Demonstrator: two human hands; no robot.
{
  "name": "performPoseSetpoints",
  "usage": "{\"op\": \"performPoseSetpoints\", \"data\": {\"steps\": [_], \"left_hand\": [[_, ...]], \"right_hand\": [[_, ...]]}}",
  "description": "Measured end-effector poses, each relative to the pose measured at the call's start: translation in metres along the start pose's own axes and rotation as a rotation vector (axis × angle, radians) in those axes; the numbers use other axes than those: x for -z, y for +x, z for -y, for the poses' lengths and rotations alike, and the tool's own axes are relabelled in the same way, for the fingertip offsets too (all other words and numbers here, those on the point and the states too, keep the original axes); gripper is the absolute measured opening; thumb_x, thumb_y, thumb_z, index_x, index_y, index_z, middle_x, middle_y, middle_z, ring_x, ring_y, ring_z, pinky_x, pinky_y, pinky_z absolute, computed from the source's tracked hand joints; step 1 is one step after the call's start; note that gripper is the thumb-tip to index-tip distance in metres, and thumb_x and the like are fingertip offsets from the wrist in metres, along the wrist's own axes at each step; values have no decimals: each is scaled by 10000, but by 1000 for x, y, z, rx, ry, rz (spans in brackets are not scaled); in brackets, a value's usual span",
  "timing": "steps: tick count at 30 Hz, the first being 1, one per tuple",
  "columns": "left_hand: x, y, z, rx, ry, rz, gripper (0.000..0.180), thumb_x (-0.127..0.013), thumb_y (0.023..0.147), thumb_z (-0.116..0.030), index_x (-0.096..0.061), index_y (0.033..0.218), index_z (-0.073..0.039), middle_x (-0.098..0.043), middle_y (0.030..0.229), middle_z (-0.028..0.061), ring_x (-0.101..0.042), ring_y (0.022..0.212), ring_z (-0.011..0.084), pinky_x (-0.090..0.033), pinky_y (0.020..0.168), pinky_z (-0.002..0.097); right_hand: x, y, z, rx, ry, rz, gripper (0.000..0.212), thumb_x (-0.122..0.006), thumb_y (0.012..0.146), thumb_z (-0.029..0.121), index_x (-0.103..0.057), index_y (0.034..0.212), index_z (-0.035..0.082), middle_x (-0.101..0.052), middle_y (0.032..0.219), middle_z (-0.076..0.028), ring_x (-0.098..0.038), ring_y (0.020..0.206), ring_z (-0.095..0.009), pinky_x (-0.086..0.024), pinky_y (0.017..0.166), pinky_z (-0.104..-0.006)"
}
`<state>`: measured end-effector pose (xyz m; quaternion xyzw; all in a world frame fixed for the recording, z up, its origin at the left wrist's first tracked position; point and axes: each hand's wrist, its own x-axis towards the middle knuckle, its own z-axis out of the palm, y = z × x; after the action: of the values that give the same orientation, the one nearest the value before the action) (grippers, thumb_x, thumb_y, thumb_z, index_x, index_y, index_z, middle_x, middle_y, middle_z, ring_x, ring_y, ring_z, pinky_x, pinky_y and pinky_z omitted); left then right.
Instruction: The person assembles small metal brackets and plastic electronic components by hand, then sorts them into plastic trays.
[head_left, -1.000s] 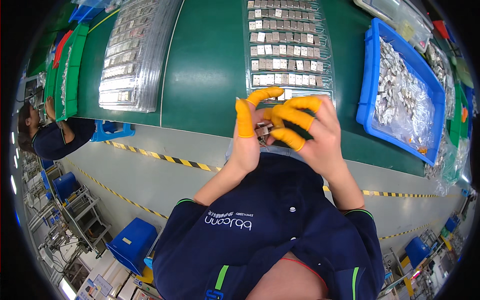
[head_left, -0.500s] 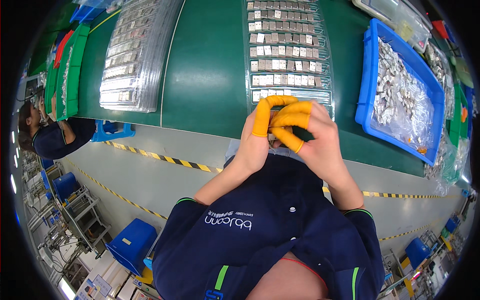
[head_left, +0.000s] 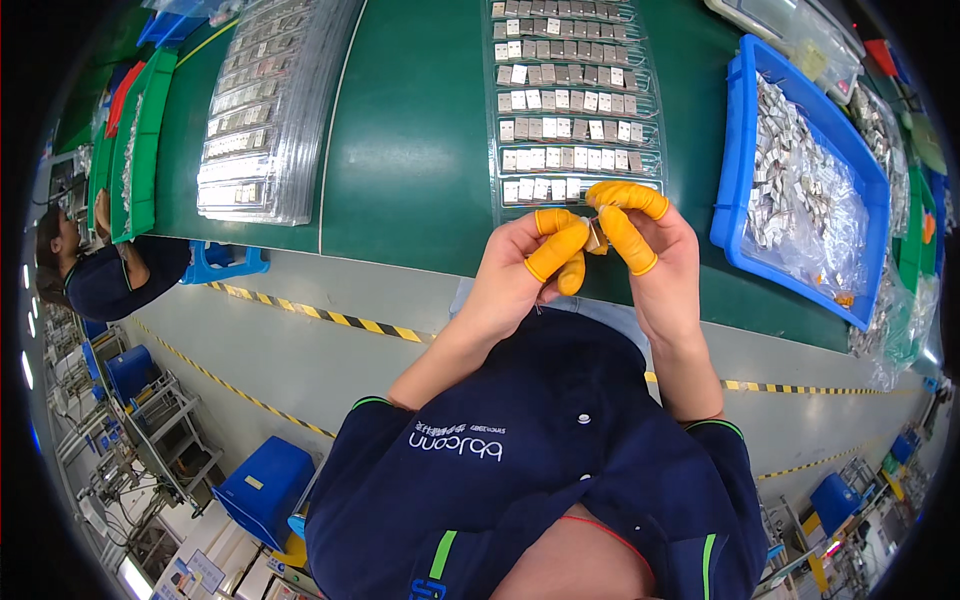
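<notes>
At the table's (head_left: 400,130) near edge, the left hand (head_left: 520,262) and right hand (head_left: 662,250) meet, both pinching a small metal USB plug (head_left: 597,239) beside the near end of a clear plug tray (head_left: 655,160).

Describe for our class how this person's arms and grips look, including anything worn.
The left grip and right grip wear slightly wrinkled, yellow-orange finger cots on several digits; the rest is ungloved. The forearms are bare up to short navy sleeves edged with a thin bright green line.
</notes>
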<state>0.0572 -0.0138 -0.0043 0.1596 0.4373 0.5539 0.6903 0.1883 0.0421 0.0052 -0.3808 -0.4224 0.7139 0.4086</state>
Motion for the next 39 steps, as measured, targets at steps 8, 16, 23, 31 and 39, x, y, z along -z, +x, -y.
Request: {"op": "performPoseSetpoints", "data": {"steps": [8, 16, 23, 31, 39], "left_hand": [[5, -2, -2, 71, 2, 86, 449, -406, 941, -395, -583, 828, 2, -516, 571, 39, -412, 427, 56, -276, 386, 170], [10, -1, 1, 16, -198, 171, 260, -476, 933, -262, -543, 947, -10, -531, 678, 32, -423, 491, 47, -289, 409, 170], [4, -1, 8, -273, 76, -59, 140, -542, 900, -116, -539, 982, -2, -603, 818, 49, -487, 590, 55, -351, 503, 179], [7, -2, 4, -337, 182, -101, 150, -549, 898, -128, -551, 958, 10, -599, 800, 40, -481, 586, 50, -351, 506, 185], [6, -3, 7, -262, 115, -74, 179, -545, 902, -163, -560, 956, 7, -588, 750, 27, -460, 561, 33, -310, 470, 173]], "right_hand": [[6, 3, -7, 248, -167, 91, 473, -667, 760, -27, -437, 1173, 1, -621, 930, -59, -555, 885, -105, -424, 799, -247], [5, 2, -9, 216, -83, 144, 532, -664, 749, -47, -405, 1212, -1, -631, 937, -70, -551, 872, -111, -417, 832, -248], [-3, 1, -10, 89, 40, -90, 486, -624, 789, -52, -401, 1218, -5, -615, 971, -94, -558, 872, -121, -433, 791, -228], [6, 6, -5, 648, -630, -160, 225, -674, 731, -15, -636, 944, 47, -570, 1006, -53, -519, 928, -189, -413, 799, -295], [2, 5, -7, 723, -984, -55, 219, -709, 645, 37, -658, 854, 75, -564, 990, -67, -485, 969, -286, -377, 841, -372]]}}
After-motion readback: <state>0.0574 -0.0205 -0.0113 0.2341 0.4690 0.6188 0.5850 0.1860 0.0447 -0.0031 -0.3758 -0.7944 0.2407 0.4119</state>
